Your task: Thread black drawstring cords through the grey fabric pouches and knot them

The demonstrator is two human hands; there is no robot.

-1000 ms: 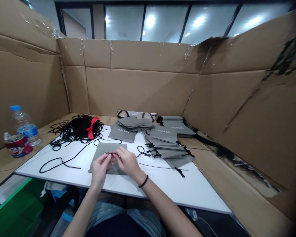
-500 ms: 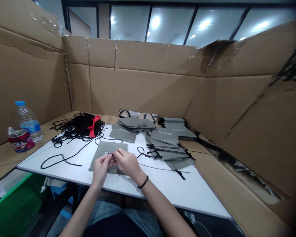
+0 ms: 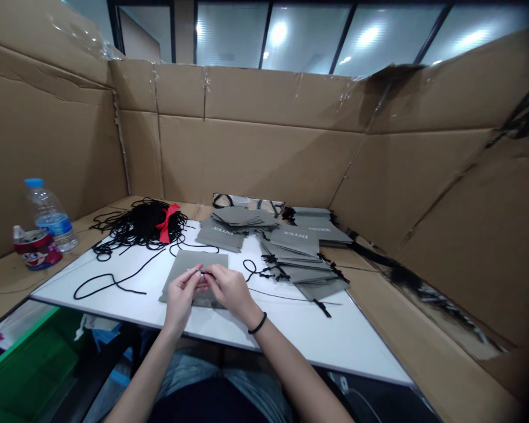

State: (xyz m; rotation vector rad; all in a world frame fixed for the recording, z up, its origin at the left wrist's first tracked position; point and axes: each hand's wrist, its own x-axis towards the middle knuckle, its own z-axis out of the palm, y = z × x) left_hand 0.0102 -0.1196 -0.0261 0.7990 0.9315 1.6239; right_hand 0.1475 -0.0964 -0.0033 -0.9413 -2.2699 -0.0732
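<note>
Near the six o'clock edge of the white board (image 3: 317, 335), we keep both hands together over a flat grey paper bag (image 3: 189, 267) that lies face up on it. Our left hand (image 3: 180, 296) and right hand (image 3: 229, 289) meet fingertip to fingertip above the bag's middle, and between them we pinch a thin black cord (image 3: 205, 274); both sets of fingers are closed on it, though the cord is too fine for us to tell how it runs through them. A black band (image 3: 258, 324) circles our right wrist.

At ten o'clock from the hands sits a tangled bundle of black cords (image 3: 136, 226) tied with a red ribbon (image 3: 165, 220), and one loose cord (image 3: 110, 283) trails from it across the board toward nine o'clock. Farther out at nine o'clock, off the board on the cardboard surface, a water bottle (image 3: 50, 214) stands upright just behind a red can (image 3: 35, 249), which touches it or nearly so.

At twelve o'clock lies a fanned pile of grey bags (image 3: 233, 226). At two o'clock a second spread of grey bags with black cords (image 3: 304, 261) reaches to the board's edge, well apart from our hands. Tall cardboard walls (image 3: 255, 153) close us in from nine o'clock round to three o'clock, with lit glass panels (image 3: 304, 38) above them at twelve.
</note>
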